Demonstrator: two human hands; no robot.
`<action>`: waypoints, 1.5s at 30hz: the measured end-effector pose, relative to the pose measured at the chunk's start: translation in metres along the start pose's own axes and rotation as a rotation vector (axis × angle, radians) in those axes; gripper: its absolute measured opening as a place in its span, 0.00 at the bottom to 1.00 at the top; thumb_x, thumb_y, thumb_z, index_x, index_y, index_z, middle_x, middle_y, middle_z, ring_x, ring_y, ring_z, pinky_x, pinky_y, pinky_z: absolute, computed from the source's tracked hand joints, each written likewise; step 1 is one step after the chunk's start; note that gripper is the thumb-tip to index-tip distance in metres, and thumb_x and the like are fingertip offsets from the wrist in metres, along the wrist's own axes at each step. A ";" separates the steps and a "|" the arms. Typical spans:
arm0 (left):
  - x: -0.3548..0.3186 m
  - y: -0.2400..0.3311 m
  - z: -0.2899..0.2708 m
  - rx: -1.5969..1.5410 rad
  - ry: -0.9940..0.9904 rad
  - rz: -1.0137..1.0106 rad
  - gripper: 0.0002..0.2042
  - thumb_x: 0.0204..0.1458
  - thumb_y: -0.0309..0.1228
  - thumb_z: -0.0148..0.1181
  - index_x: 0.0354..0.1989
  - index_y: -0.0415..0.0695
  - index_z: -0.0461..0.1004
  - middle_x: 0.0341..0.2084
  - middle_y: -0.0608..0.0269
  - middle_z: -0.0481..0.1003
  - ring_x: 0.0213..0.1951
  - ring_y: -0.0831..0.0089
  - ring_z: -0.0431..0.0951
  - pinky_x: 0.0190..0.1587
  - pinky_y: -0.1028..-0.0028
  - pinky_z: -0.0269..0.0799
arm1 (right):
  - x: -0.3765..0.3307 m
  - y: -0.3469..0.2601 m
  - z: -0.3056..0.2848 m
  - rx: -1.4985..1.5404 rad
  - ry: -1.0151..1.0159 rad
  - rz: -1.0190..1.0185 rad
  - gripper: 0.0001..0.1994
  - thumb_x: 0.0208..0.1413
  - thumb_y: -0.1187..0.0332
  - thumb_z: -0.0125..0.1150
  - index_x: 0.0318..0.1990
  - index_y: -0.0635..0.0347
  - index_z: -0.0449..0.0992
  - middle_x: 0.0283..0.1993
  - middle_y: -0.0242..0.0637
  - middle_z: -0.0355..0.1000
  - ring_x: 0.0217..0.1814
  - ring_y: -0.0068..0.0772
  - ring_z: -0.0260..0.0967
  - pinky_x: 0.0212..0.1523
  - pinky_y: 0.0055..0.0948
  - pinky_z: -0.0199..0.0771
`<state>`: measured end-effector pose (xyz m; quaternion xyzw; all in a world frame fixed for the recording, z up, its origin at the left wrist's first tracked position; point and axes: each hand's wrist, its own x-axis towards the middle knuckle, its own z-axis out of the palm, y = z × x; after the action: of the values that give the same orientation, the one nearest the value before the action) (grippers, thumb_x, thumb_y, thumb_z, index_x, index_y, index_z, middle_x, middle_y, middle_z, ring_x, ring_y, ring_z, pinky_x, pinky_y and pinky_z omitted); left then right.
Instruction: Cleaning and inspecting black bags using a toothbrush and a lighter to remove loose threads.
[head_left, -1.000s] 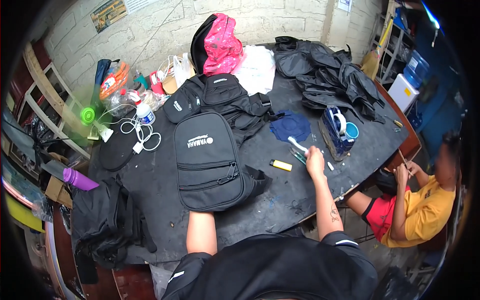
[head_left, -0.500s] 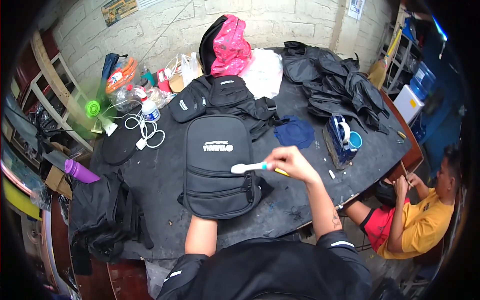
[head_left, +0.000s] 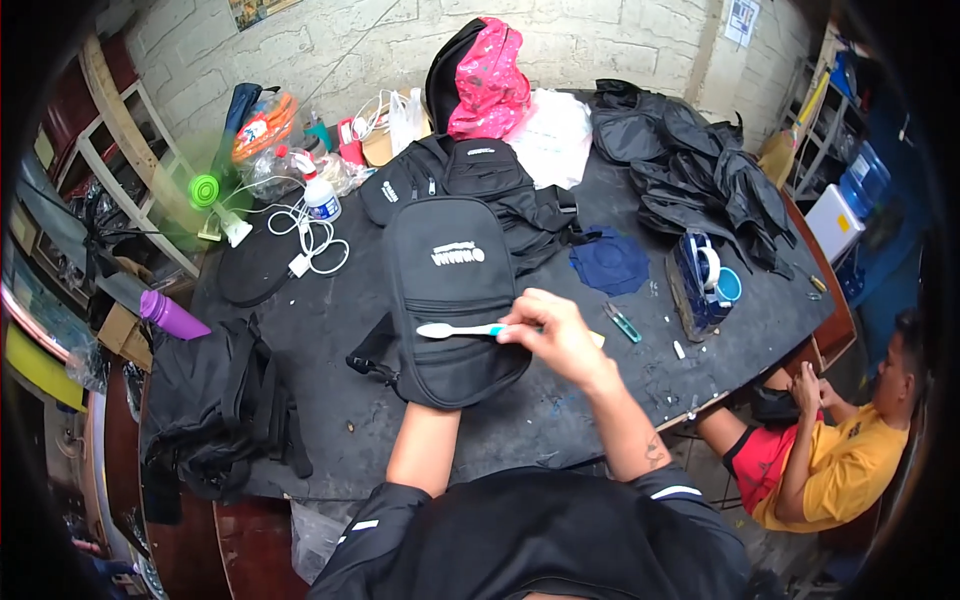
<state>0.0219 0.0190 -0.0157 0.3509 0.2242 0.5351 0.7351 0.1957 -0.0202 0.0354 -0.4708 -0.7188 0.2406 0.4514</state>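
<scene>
The toothbrush [head_left: 455, 330], clamped in our right hand's [head_left: 562, 340] fingers, has shifted left across the black bag [head_left: 455, 265], frame centre, apparently into working position; left hand hidden, can't tell.

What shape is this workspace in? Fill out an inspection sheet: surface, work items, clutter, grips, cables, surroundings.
Surface: black tabletop, marked, with small bits scattered.
Work items: black bag, zippered front up; white-and-teal toothbrush across its front, contact unclear.
Clutter: spray bottle, blue cloth, tape dispenser, pink bag, black fabric pile.
Grips: right hand closed on the toothbrush; left hand hidden by the black bag.
Cables: white cable looped loosely near the spray bottle.
Surroundings: pale block wall behind; seated person in yellow shirt at right; green fan at left.
</scene>
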 end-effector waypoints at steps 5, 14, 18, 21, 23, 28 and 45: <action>0.034 0.017 -0.005 -0.103 0.010 0.044 0.29 0.58 0.49 0.35 0.64 0.45 0.48 0.64 0.58 0.50 0.64 0.63 0.51 0.65 0.65 0.45 | -0.018 0.047 -0.023 -0.103 0.182 0.361 0.06 0.43 0.73 0.65 0.25 0.65 0.73 0.25 0.37 0.67 0.28 0.26 0.67 0.30 0.26 0.68; 0.064 0.037 -0.019 -0.284 -0.005 0.134 0.29 0.59 0.49 0.34 0.64 0.45 0.49 0.64 0.58 0.51 0.64 0.62 0.51 0.65 0.65 0.46 | -0.060 0.107 -0.002 -0.052 0.594 0.449 0.07 0.52 0.71 0.56 0.29 0.64 0.68 0.21 0.40 0.67 0.23 0.30 0.64 0.27 0.28 0.65; 0.068 0.036 -0.014 -0.377 -0.017 0.178 0.29 0.59 0.49 0.34 0.64 0.45 0.49 0.64 0.58 0.51 0.64 0.62 0.51 0.65 0.64 0.46 | -0.089 0.163 -0.018 -0.788 0.447 0.589 0.06 0.49 0.69 0.59 0.33 0.60 0.71 0.33 0.43 0.69 0.35 0.46 0.66 0.34 0.42 0.66; 0.067 0.029 -0.017 -0.442 -0.016 0.224 0.29 0.59 0.49 0.34 0.64 0.45 0.49 0.64 0.58 0.51 0.64 0.62 0.51 0.65 0.64 0.46 | -0.059 0.103 0.007 -0.343 0.576 0.173 0.07 0.50 0.69 0.59 0.31 0.63 0.71 0.32 0.41 0.68 0.34 0.39 0.67 0.33 0.34 0.67; 0.063 0.021 -0.016 -0.486 -0.016 0.231 0.29 0.59 0.49 0.33 0.64 0.45 0.49 0.64 0.58 0.51 0.64 0.62 0.52 0.65 0.64 0.46 | -0.046 0.066 0.030 0.787 -0.018 0.349 0.22 0.59 0.51 0.48 0.43 0.66 0.71 0.33 0.38 0.71 0.27 0.27 0.70 0.34 0.28 0.72; 0.058 -0.024 -0.008 -0.519 -0.391 0.230 0.27 0.59 0.46 0.37 0.63 0.44 0.51 0.63 0.56 0.53 0.63 0.61 0.53 0.64 0.62 0.47 | 0.014 0.032 0.044 1.521 0.091 0.388 0.33 0.58 0.44 0.40 0.59 0.65 0.58 0.60 0.44 0.60 0.61 0.40 0.59 0.62 0.42 0.54; 0.036 0.027 0.002 -0.460 0.025 0.020 0.19 0.60 0.39 0.43 0.51 0.35 0.65 0.50 0.54 0.69 0.52 0.62 0.69 0.55 0.62 0.64 | 0.026 0.070 -0.002 1.940 0.366 0.603 0.23 0.60 0.54 0.44 0.55 0.63 0.64 0.56 0.41 0.66 0.61 0.40 0.61 0.65 0.43 0.52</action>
<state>0.0179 0.0576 0.0081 0.1695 0.1017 0.5839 0.7874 0.2261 0.0335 -0.0069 -0.0942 0.0119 0.7449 0.6604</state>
